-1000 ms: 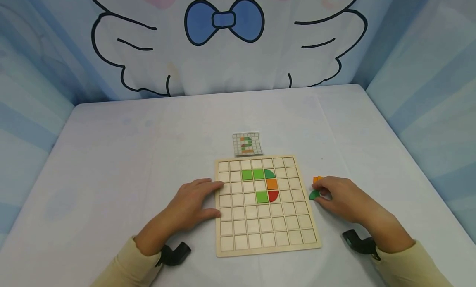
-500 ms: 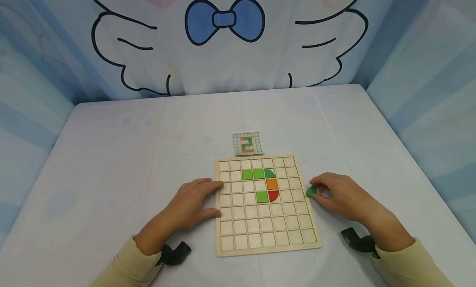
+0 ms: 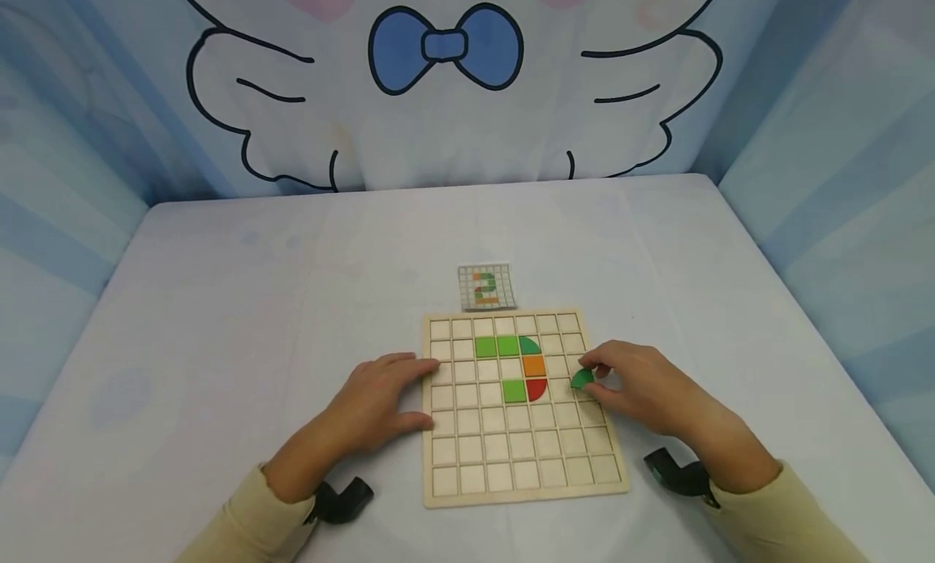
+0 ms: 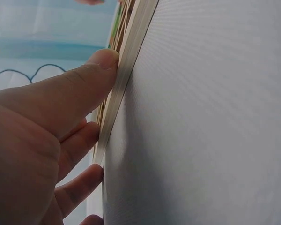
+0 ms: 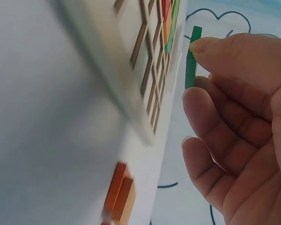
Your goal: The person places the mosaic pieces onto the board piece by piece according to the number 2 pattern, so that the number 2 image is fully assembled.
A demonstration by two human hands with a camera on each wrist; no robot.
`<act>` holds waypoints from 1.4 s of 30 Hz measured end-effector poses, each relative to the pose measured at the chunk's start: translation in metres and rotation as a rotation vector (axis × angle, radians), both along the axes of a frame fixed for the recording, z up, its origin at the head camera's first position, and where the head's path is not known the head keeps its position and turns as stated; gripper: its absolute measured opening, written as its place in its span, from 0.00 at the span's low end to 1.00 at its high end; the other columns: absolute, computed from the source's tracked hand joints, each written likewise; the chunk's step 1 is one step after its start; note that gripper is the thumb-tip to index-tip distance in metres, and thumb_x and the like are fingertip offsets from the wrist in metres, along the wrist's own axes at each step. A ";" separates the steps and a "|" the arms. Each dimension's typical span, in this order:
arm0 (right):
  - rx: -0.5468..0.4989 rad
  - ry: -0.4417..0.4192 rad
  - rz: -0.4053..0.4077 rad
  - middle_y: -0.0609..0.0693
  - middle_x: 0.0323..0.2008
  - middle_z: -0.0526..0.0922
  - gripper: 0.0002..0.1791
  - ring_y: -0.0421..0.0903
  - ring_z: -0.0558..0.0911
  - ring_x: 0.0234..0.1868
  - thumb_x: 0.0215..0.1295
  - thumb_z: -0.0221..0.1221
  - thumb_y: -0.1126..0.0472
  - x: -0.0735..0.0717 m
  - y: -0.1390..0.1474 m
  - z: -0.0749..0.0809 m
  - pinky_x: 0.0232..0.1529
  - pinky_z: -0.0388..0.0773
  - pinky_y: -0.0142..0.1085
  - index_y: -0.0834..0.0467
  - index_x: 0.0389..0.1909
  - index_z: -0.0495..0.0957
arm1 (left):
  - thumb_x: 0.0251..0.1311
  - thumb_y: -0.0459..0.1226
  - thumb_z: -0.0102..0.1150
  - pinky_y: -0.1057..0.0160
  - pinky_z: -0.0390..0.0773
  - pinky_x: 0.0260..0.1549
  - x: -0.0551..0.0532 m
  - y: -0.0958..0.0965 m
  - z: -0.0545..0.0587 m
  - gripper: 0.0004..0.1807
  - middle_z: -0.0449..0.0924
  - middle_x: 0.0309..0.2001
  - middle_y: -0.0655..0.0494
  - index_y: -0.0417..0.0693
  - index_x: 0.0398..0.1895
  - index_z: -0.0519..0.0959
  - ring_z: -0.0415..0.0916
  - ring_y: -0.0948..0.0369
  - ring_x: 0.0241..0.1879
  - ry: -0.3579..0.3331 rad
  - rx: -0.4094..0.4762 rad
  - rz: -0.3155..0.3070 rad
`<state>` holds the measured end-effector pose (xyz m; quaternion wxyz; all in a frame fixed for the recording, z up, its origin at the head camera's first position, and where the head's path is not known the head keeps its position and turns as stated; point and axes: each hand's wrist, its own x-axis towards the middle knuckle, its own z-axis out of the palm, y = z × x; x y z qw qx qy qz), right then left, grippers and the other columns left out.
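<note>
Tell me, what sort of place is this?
Probably a small booth for tabletop activities: cartoon-printed curtains stand round three visible sides of a white-covered table, which bears a wooden grid board.

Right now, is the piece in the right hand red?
No, the right hand pinches a green piece.

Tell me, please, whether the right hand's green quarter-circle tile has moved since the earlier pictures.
Yes: the green quarter-circle tile has moved left in the head view, from beside the grid board to over it.
</note>
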<state>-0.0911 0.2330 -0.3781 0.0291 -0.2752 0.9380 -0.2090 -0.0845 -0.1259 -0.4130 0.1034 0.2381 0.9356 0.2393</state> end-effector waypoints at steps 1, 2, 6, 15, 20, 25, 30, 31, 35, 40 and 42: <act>-0.005 0.001 0.012 0.42 0.37 0.81 0.13 0.41 0.79 0.36 0.60 0.69 0.65 -0.001 -0.003 0.000 0.41 0.79 0.41 0.61 0.45 0.82 | 0.55 0.46 0.75 0.39 0.66 0.60 0.000 0.000 0.000 0.38 0.74 0.65 0.49 0.47 0.68 0.73 0.66 0.47 0.67 -0.002 0.001 0.001; -0.009 0.001 0.024 0.42 0.36 0.81 0.13 0.41 0.78 0.36 0.60 0.69 0.65 -0.002 -0.006 0.000 0.40 0.79 0.41 0.61 0.45 0.82 | 0.55 0.46 0.75 0.39 0.66 0.60 0.000 0.000 0.000 0.38 0.74 0.65 0.49 0.47 0.68 0.73 0.66 0.47 0.67 -0.002 0.002 0.001; -0.010 0.007 0.067 0.42 0.36 0.81 0.12 0.40 0.78 0.36 0.61 0.68 0.64 -0.005 -0.018 0.001 0.40 0.79 0.40 0.60 0.45 0.82 | 0.55 0.46 0.74 0.39 0.66 0.60 0.001 -0.001 0.000 0.38 0.74 0.65 0.49 0.47 0.68 0.73 0.66 0.47 0.67 0.001 0.009 0.001; 0.014 0.039 0.162 0.44 0.39 0.83 0.10 0.40 0.82 0.38 0.62 0.68 0.62 -0.014 -0.046 -0.001 0.42 0.79 0.39 0.58 0.44 0.83 | 0.55 0.46 0.74 0.38 0.65 0.61 0.002 0.000 -0.001 0.37 0.73 0.65 0.49 0.47 0.68 0.73 0.65 0.47 0.68 0.004 0.017 0.004; 0.065 0.063 0.192 0.45 0.39 0.84 0.11 0.42 0.81 0.39 0.63 0.67 0.60 -0.018 -0.061 -0.002 0.44 0.80 0.41 0.59 0.44 0.84 | 0.55 0.46 0.74 0.38 0.65 0.60 0.002 -0.001 -0.001 0.37 0.74 0.65 0.49 0.47 0.68 0.73 0.66 0.47 0.67 0.006 0.018 0.005; 0.062 0.066 0.213 0.46 0.37 0.84 0.10 0.42 0.80 0.36 0.63 0.67 0.61 -0.020 -0.071 -0.006 0.42 0.79 0.40 0.59 0.44 0.85 | 0.55 0.46 0.74 0.39 0.65 0.60 0.002 -0.001 -0.002 0.37 0.73 0.65 0.50 0.48 0.68 0.73 0.66 0.48 0.68 0.003 0.015 0.007; 0.069 0.074 0.240 0.45 0.37 0.84 0.10 0.40 0.80 0.35 0.64 0.67 0.60 -0.020 -0.078 -0.011 0.40 0.78 0.37 0.58 0.44 0.84 | 0.55 0.47 0.74 0.39 0.65 0.61 0.002 -0.001 -0.001 0.37 0.73 0.66 0.50 0.48 0.68 0.73 0.65 0.48 0.68 0.002 0.010 0.007; 0.074 0.075 0.243 0.45 0.38 0.84 0.10 0.41 0.80 0.36 0.64 0.67 0.60 -0.020 -0.080 -0.012 0.40 0.78 0.38 0.57 0.44 0.84 | 0.55 0.47 0.74 0.39 0.65 0.61 0.002 0.000 -0.001 0.37 0.73 0.66 0.50 0.48 0.68 0.73 0.65 0.48 0.68 0.003 0.010 0.007; 0.107 0.070 0.247 0.45 0.39 0.85 0.10 0.42 0.82 0.37 0.64 0.67 0.58 -0.020 -0.086 -0.013 0.41 0.79 0.40 0.57 0.44 0.85 | 0.56 0.46 0.74 0.39 0.65 0.60 0.002 0.000 0.000 0.37 0.73 0.65 0.49 0.47 0.68 0.73 0.66 0.47 0.67 0.006 0.009 0.001; 0.118 0.063 0.252 0.47 0.39 0.85 0.10 0.43 0.82 0.37 0.64 0.67 0.59 -0.020 -0.093 -0.013 0.42 0.79 0.40 0.58 0.43 0.84 | 0.55 0.46 0.74 0.38 0.66 0.59 0.002 0.000 0.000 0.37 0.74 0.65 0.50 0.47 0.68 0.73 0.66 0.47 0.67 0.009 0.010 -0.002; 0.116 0.056 0.250 0.47 0.39 0.85 0.09 0.43 0.82 0.38 0.64 0.67 0.59 -0.019 -0.095 -0.013 0.42 0.80 0.40 0.58 0.43 0.84 | 0.55 0.46 0.74 0.38 0.66 0.59 0.001 0.000 0.000 0.37 0.74 0.65 0.50 0.47 0.68 0.73 0.66 0.47 0.67 0.009 0.008 0.000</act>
